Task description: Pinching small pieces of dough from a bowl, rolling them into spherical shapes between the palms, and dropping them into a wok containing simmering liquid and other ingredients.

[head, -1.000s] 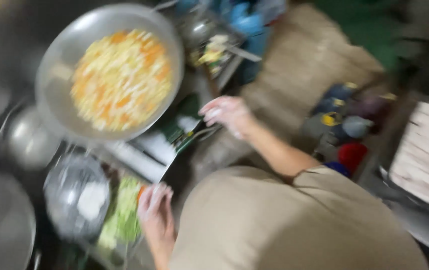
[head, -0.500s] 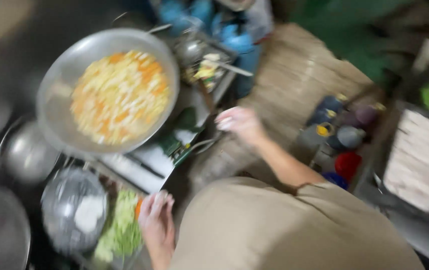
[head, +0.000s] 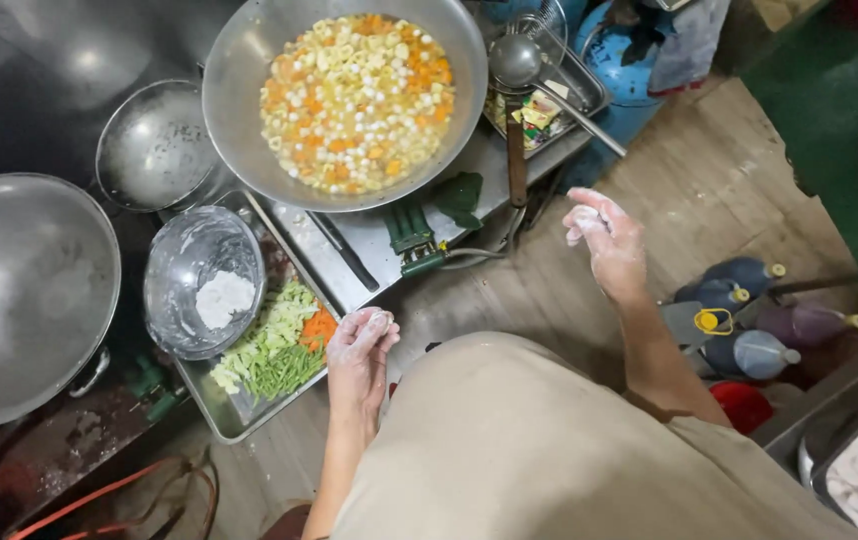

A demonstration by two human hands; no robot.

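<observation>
Both flour-dusted hands are empty and loosely open: the left hand (head: 361, 345) just beside the metal tray (head: 211, 420) of chopped vegetables (head: 274, 350), the right hand (head: 604, 238) well right of the tray, above coloured plastic bottles (head: 749, 320).

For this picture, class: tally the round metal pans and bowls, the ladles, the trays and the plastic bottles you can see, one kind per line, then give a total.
Large pans: 2 (wok of diced vegetables, empty pan)
Metal bowls: 2 (one empty, one with white powder)
Ladles: 1
Trays: 2
Plastic bottles: 4
Total: 11
</observation>
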